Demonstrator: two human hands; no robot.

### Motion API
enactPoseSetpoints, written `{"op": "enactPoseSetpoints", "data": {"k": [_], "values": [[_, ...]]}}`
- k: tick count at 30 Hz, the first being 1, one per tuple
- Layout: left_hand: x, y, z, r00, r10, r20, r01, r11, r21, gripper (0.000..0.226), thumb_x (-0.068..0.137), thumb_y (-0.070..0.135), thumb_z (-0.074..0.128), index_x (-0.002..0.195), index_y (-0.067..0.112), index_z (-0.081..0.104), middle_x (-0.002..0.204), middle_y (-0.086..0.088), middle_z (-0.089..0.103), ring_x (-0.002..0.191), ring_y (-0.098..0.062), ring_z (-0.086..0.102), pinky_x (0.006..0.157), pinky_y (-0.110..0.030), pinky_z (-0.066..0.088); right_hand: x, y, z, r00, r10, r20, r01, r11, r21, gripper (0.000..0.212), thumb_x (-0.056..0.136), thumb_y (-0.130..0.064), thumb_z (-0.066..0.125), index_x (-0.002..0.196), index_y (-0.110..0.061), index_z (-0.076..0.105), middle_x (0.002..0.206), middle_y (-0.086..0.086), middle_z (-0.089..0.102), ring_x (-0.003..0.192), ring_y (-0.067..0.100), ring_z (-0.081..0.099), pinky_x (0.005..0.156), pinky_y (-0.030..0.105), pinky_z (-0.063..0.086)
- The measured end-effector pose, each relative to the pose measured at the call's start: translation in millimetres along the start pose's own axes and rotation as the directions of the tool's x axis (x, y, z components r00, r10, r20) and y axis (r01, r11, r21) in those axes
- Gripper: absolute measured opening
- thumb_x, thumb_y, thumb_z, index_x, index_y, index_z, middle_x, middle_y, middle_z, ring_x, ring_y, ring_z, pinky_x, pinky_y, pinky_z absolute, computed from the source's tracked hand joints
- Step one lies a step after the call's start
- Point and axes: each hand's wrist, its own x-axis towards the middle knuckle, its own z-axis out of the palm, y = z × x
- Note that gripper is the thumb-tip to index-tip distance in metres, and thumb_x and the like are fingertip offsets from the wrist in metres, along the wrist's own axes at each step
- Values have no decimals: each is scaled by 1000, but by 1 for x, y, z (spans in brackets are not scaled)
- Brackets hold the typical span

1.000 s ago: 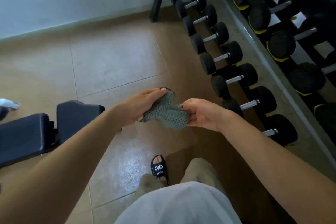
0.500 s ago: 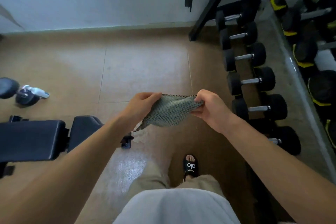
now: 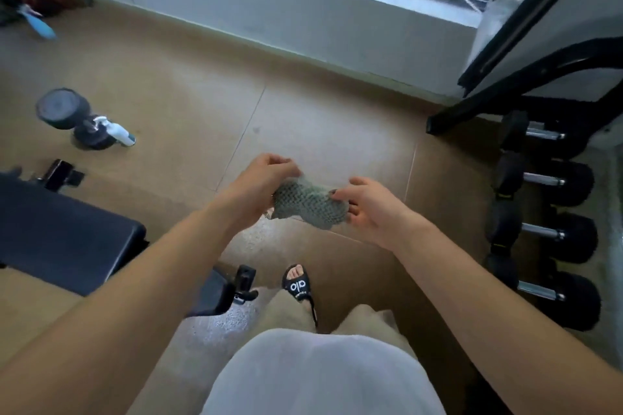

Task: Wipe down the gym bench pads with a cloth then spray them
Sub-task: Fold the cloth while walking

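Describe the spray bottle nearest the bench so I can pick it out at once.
Start at the dark bench pad on the left, then look past its far end to the floor. The spray bottle lies on its side against a black dumbbell. It is white with a blue end, unlike the all-blue bottle farther off.

Your bench (image 3: 64, 232) lies left, dumbbells (image 3: 542, 232) right, the spray bottle (image 3: 116, 131) on the floor beyond the bench.

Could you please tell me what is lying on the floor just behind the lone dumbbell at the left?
A white spray bottle lies on the tan floor against the dumbbell. The dumbbell covers part of the bottle.
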Motion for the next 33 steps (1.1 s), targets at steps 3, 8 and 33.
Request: {"op": "enactPoseSetpoints", "data": {"k": [3, 8, 33], "values": [[27, 38, -38, 1000, -4, -20, 3, 999, -39, 70, 65, 10, 74, 127, 13, 40, 124, -23, 49, 112, -40, 61, 101, -66, 47, 52, -46, 34, 999, -12, -35, 9, 997, -77, 79, 89, 8, 67, 154, -12, 27, 141, 22, 48, 107, 30, 65, 66, 30, 55], [84, 83, -88, 994, 41, -102, -15, 970, 244, 81, 65, 6, 83, 127, 27, 34, 131, -10, 34, 113, -25, 48, 90, -40, 52, 122, -120, 94, 996, -6, 89, 36, 940, -339, 89, 79, 7, 78, 151, -13, 30, 138, 17, 44, 109, 27, 59, 82, 35, 56], [332, 216, -483, 831, 258, -492, 38, 857, 514, 17, 88, 7, 74, 95, -6, 65, 119, -12, 49, 100, -29, 58, 85, -29, 44, 489, -297, 572, 821, 99, 562, 565, -2, -825, 19, 74, -10, 73, 65, -21, 62, 70, -4, 66, 69, 15, 59, 64, 25, 47]]}}
